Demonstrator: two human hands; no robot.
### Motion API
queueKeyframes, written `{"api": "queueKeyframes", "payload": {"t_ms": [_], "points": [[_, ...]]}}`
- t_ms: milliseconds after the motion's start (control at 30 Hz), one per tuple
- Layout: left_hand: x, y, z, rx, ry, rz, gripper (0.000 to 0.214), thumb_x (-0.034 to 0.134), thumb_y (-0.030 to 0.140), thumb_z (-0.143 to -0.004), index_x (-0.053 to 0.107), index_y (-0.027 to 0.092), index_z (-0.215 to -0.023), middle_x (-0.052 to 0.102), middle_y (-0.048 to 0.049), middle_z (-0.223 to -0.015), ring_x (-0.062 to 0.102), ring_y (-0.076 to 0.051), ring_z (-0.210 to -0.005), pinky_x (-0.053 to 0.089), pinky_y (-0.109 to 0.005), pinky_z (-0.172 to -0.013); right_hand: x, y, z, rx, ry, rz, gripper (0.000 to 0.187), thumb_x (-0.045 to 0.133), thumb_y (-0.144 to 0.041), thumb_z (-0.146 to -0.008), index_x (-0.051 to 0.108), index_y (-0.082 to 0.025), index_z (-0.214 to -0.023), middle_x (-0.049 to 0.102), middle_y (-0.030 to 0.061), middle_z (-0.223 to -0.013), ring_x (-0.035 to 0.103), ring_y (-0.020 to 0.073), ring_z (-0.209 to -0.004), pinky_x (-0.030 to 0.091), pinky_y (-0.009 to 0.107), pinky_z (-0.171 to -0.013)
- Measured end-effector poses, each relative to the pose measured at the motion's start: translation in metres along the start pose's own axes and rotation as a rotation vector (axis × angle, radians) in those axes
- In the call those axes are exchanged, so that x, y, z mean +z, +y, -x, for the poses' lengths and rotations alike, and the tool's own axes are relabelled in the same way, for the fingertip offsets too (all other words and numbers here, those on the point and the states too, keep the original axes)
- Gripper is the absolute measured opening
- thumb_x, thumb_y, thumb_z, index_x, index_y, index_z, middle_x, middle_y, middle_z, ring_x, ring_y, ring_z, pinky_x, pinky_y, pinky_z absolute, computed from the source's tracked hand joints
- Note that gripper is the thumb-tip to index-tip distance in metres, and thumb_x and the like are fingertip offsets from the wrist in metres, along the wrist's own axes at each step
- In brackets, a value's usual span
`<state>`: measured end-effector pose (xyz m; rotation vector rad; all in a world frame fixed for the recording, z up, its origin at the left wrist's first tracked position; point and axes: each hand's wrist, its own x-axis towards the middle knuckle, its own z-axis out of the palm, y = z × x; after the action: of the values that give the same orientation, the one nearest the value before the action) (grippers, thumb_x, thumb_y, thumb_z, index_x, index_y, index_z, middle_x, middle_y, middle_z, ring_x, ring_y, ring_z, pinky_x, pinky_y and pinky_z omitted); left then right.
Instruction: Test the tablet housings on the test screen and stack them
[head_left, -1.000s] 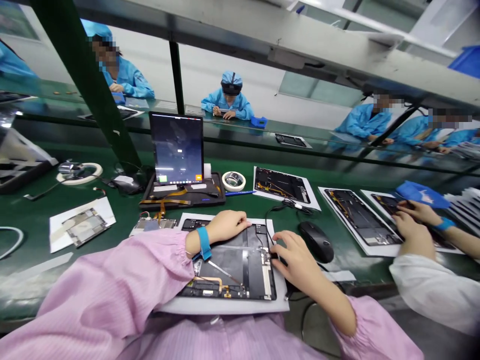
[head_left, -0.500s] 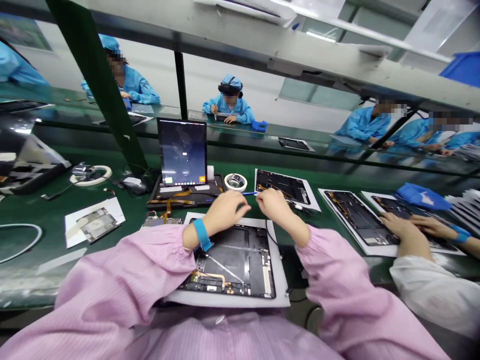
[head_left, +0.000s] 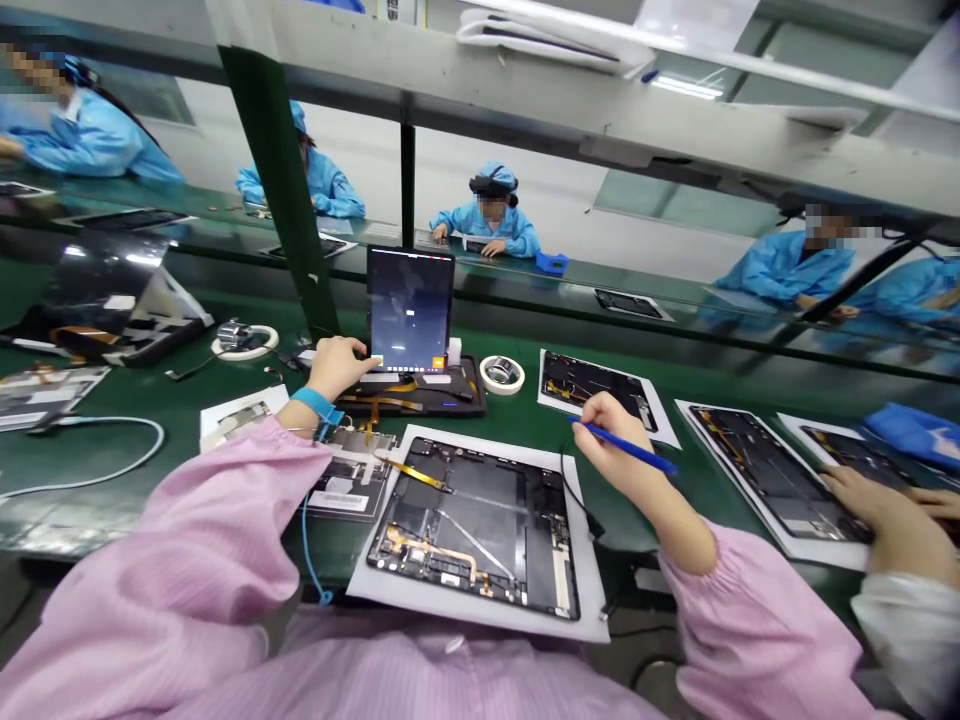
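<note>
My left hand (head_left: pixel 337 368) is at the lower left corner of an upright tablet screen (head_left: pixel 410 310), its thumb over the front and its fingers closed at the side edge. A blue wristband (head_left: pixel 316 404) circles that wrist. My right hand (head_left: pixel 611 440) grips a slim blue pen-like tool (head_left: pixel 630 452), held slantwise above the bench. Between my arms an opened tablet housing (head_left: pixel 480 530) lies on a white sheet (head_left: pixel 592 610). Its orange flex cable (head_left: pixel 412 472) reaches toward a part with a white label (head_left: pixel 341 490) at its left.
Behind the housing are a dark tray (head_left: pixel 472 395) under the screen and a roll of tape (head_left: pixel 502 375). More opened housings (head_left: pixel 600 385) lie to the right, where a neighbour's hand (head_left: pixel 862 500) rests on one (head_left: pixel 772 470). A green post (head_left: pixel 281 190) rises at back left.
My left hand has moved left to the screen's corner. My right hand has shifted right with the blue tool, which is turned the other way. The view has swung left.
</note>
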<state>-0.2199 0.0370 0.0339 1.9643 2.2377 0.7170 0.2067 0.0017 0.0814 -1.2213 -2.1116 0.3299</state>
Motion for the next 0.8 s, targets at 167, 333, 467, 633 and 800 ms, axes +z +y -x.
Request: {"api": "queueKeyframes", "payload": {"t_ms": [167,333,467,633,800], "points": [[0.004,0.006,0.01,-0.033,0.136,-0.046,0.07,0.035,0.07,-0.084,0.063,0.007,-0.093,0.065,-0.0061,-0.086,0.054,-0.02,-0.09,0.037,-0.038,-0.089,-0.002,0.0,0.043,0.324,-0.072,-0.529,0.015,0.057,-0.027,-0.078,0.05,-0.02,-0.088,0.066,-0.0003,-0.065,0.058,0.0133,-0.059,0.044,0.025,-0.057],[-0.003,0.041,0.031,0.056,0.151,-0.015,0.073,0.036,0.075,-0.078,0.065,0.01,-0.095,0.068,-0.0059,-0.084,0.056,-0.024,-0.094,0.034,-0.036,-0.076,0.027,0.017,0.074,0.53,-0.099,-0.597,0.012,0.057,-0.027,-0.072,0.047,-0.021,-0.068,0.056,-0.0053,-0.045,0.041,0.0083,-0.038,0.029,0.021,-0.04],[0.007,0.095,0.072,0.301,-0.471,0.152,0.043,0.058,0.062,-0.072,0.064,0.02,-0.081,0.066,-0.0007,-0.074,0.057,-0.017,-0.066,0.036,-0.028,-0.059,0.046,0.017,0.085,0.485,0.001,-0.473,0.009,0.054,-0.022,-0.07,0.047,-0.022,-0.064,0.05,-0.0071,-0.045,0.045,0.0095,-0.041,0.032,0.022,-0.044],[0.032,0.119,0.101,0.485,-0.627,0.117,0.034,0.069,0.051,-0.065,0.053,0.021,-0.064,0.059,0.0022,-0.062,0.05,-0.015,-0.056,0.026,-0.026,-0.051,0.05,0.016,0.086,0.403,0.009,-0.339,0.012,0.054,-0.021,-0.072,0.046,-0.022,-0.062,0.046,-0.0069,-0.049,0.044,0.0102,-0.045,0.033,0.024,-0.048],[0.036,0.112,0.101,0.455,-0.667,0.119,0.035,0.066,0.051,-0.068,0.049,0.021,-0.062,0.058,0.0023,-0.059,0.048,-0.014,-0.052,0.023,-0.026,-0.05,0.052,0.021,0.088,0.386,-0.06,-0.325,0.011,0.055,-0.023,-0.077,0.049,-0.022,-0.068,0.051,-0.0058,-0.054,0.049,0.0112,-0.05,0.036,0.024,-0.051]]}}
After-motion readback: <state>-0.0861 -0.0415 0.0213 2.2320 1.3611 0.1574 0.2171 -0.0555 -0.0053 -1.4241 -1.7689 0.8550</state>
